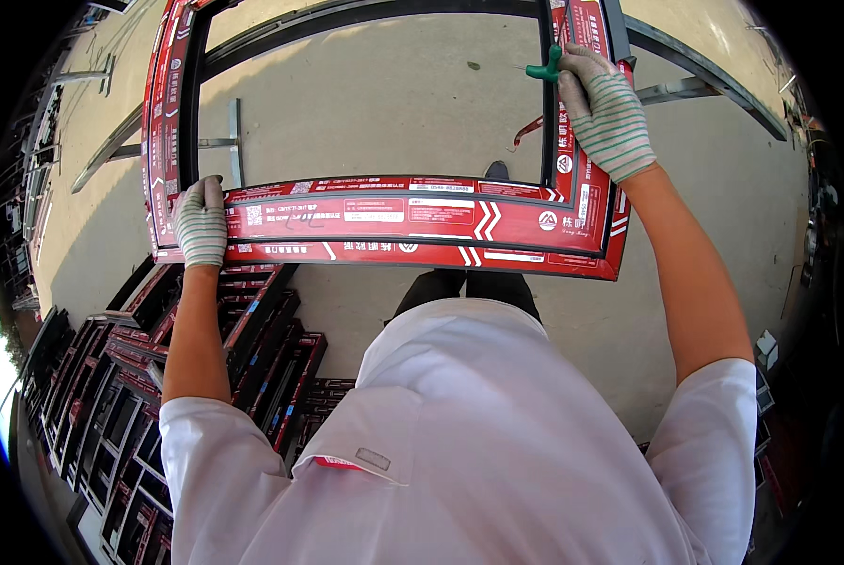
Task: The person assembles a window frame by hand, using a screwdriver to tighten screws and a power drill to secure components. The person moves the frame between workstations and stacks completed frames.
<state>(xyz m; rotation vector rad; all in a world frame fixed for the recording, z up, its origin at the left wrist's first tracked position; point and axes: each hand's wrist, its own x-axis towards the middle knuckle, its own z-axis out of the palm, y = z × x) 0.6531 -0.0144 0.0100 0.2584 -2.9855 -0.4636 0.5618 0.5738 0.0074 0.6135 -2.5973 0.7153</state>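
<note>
White shirt (497,433): spread below and between the right grip (610,118) and the left grip (200,221), its short sleeves leaving 2 forearms bare.
Right grip state: pinched a green T-handled tool (544,68) between thumb and fingers, above the upright side of the frame.
Tool: stuck out from the fingertips, its thin shaft pointing left of the right grip.
Left grip state: lay over the frame's lower left corner, touching it; whether the fingers closed round the edge, I could not tell.
Gloves (619,137): pale knit with green stripes, 1 on each hand.
Red-filmed frame (346,217): stretched between the 2 grips, its dark-edged bottom rail running rightward from the left grip and its right side passing under the right grip.
Dark trousers (422,290): showed beneath the bottom rail, right of the left grip.
Red curved piece (527,132): showed at the opening's inner edge, below and left of the right grip.
Dark shoe (497,170): showed through the opening, below and left of the right grip.
Stacked frames (262,330): red and dark, below the left grip.
Grey metal bars (709,75): crossed right of the right grip.
Pale floor (375,122): reached beyond both grips.
</note>
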